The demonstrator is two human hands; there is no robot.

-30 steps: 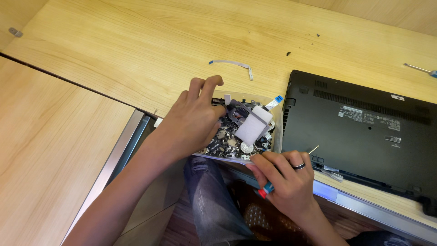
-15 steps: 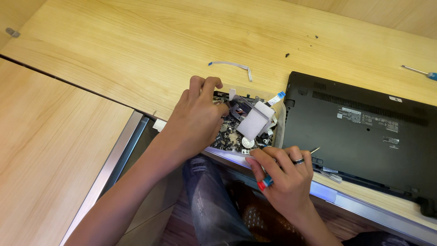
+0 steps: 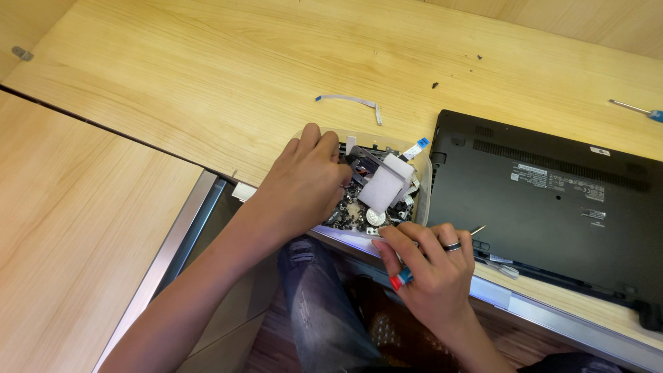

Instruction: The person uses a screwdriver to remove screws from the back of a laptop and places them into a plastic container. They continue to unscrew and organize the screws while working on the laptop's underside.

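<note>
A clear plastic container [image 3: 423, 181] sits at the desk's near edge, full of small dark parts, screws, a coin cell and a white pad [image 3: 384, 188]. My left hand [image 3: 304, 181] reaches into its left side, fingers curled down among the parts. What the fingers pinch is hidden. My right hand [image 3: 428, 266], with a ring on one finger, rests at the container's near rim and grips a small screwdriver [image 3: 404, 278] with a red and blue handle; its metal tip pokes out to the right.
A black laptop [image 3: 552, 200] lies bottom-up right of the container. A loose flat ribbon cable [image 3: 349, 101] lies behind it. Another screwdriver [image 3: 635, 108] sits at the far right edge. Tiny screws [image 3: 435, 85] dot the wooden desk [image 3: 207, 76].
My left hand has shifted slightly inside the container. My right hand stays at the rim with the screwdriver.
</note>
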